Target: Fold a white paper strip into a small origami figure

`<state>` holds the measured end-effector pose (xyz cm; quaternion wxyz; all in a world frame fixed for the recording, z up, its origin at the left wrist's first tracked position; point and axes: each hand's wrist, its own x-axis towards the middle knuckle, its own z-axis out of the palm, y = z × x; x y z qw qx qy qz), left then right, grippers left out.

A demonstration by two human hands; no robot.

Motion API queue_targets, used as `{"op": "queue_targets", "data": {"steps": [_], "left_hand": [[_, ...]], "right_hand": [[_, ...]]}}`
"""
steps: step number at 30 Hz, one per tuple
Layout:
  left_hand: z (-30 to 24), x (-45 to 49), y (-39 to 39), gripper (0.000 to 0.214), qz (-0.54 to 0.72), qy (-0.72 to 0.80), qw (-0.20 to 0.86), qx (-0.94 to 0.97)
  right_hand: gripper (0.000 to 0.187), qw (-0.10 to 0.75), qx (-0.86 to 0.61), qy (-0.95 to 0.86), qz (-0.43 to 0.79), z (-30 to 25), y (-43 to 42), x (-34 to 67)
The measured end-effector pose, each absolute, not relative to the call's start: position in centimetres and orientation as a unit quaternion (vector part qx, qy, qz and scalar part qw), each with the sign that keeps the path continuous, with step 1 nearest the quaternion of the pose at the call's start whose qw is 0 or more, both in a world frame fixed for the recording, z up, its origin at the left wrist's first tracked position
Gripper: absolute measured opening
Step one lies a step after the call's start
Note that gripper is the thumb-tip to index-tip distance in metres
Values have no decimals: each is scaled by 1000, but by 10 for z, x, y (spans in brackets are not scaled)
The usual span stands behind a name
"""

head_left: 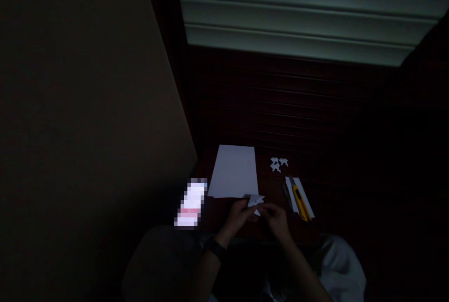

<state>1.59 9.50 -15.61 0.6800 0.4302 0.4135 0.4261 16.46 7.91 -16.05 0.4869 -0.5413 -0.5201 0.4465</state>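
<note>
A small piece of folded white paper is held between my two hands, just past the near edge of a white paper sheet. My left hand, with a dark band on its wrist, is closed on the paper's left side. From the right, my right hand pinches the same paper with its fingertips. The exact folds are too dim to make out. Several small folded white paper figures lie farther back, to the right of the sheet.
A yellow utility knife rests on a narrow white paper piece at the right, beside a dark pen-like object. At the left glows a blurred-out screen. Behind the dark table stands a slatted panel; a wall closes the left.
</note>
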Motion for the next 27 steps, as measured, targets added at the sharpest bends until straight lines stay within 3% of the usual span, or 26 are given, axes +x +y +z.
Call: {"op": "queue_targets", "data": {"steps": [27], "left_hand": [[-153,15,93,40,408,424,669,455]], "right_hand": [[18,487,-546,-523,437,-157,80,166]]}}
